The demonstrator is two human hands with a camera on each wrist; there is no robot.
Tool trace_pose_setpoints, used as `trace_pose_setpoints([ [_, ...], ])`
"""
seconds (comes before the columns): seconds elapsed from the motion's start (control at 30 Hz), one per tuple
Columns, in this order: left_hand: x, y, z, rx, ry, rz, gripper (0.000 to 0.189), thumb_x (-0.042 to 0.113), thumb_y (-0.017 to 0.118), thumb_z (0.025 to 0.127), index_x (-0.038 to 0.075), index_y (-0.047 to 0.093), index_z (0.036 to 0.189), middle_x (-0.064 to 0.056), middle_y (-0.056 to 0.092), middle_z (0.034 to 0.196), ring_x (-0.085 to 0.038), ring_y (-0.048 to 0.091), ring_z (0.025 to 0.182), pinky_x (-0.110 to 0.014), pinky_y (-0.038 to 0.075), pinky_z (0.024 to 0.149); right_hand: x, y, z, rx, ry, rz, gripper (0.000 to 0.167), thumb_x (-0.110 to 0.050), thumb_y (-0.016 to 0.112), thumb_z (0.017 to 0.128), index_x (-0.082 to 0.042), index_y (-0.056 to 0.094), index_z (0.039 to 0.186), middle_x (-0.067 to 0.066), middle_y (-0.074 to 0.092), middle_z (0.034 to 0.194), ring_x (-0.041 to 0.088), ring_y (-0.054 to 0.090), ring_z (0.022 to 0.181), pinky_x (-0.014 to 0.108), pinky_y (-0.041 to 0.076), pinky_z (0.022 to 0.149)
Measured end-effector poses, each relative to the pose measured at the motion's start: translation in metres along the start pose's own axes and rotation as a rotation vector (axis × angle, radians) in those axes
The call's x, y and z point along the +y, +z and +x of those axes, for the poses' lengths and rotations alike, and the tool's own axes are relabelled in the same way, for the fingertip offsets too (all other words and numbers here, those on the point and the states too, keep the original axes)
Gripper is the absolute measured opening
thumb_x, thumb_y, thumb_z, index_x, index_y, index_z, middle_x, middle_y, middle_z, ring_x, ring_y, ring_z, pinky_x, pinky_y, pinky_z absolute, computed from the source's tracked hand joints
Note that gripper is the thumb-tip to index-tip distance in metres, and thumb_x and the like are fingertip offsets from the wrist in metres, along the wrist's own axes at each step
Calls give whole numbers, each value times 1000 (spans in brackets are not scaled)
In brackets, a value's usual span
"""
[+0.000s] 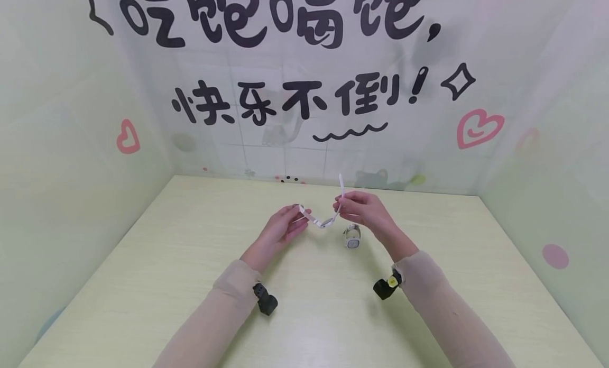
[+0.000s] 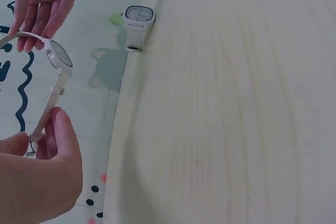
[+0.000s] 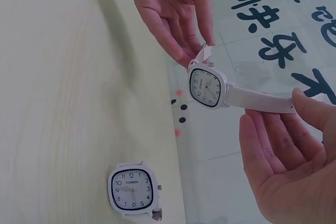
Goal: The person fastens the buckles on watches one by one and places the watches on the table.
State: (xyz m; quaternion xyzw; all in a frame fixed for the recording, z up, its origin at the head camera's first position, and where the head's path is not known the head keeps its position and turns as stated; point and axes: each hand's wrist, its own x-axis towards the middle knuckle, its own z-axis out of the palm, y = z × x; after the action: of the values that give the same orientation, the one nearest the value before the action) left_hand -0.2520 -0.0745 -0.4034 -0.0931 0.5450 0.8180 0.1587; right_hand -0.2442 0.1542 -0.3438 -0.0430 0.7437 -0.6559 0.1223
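A white wristwatch (image 3: 206, 87) hangs unfastened between the two hands, its strap spread in a shallow V with the dial at the bottom. My left hand (image 1: 282, 229) pinches the buckle end of the strap between thumb and fingers. On the other side, my right hand (image 1: 365, 209) pinches the long strap end, whose tip sticks up past the fingers in the head view. A second watch (image 1: 352, 236), with a pale strap and a white squarish dial, stands on the table just below the right hand. Its strap looks closed into a loop.
The pale wooden table (image 1: 314, 315) is enclosed by a printed backdrop (image 1: 304, 156) at the back and fabric walls at both sides. A small black camera (image 1: 266, 300) is worn on the left wrist, another black camera (image 1: 386, 287) on the right.
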Motion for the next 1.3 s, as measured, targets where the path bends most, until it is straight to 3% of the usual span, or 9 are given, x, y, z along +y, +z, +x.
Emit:
trace_pose_setpoints([
  [0.37,3,1,-5,11,43,-12,28,17,51,104,5,51,129,-17,58,142,-7,70,91,-22,58,89,4,-1,-1,28,-31,-44,35,-17,62,99,0,61,129,3,75,101,12,71,95,39,55,98],
  [0.57,4,1,-6,10,72,-12,25,16,53,104,6,53,126,-7,71,120,-9,70,91,-22,58,89,8,-1,-1,11,-36,-66,39,-15,61,99,3,58,133,5,74,103,11,70,95,36,57,96],
  [0.7,5,0,-7,1,82,-16,28,17,53,104,7,52,130,1,72,106,-9,70,92,-21,58,88,10,-1,-2,1,-43,-78,38,-13,60,99,4,58,134,8,74,105,10,70,95,33,58,94],
  [1.0,8,1,-8,-8,99,-23,29,15,55,103,5,55,130,6,74,96,-8,70,88,-19,59,84,11,1,-1,-9,-47,-124,36,-13,60,100,2,60,132,12,73,107,12,69,95,35,57,95],
  [1.3,9,2,-8,-10,108,-2,31,14,55,102,4,55,132,7,74,95,-7,70,88,-19,59,83,14,0,-1,-13,-38,-174,36,-14,60,100,2,61,132,19,71,116,14,70,100,35,57,95],
])
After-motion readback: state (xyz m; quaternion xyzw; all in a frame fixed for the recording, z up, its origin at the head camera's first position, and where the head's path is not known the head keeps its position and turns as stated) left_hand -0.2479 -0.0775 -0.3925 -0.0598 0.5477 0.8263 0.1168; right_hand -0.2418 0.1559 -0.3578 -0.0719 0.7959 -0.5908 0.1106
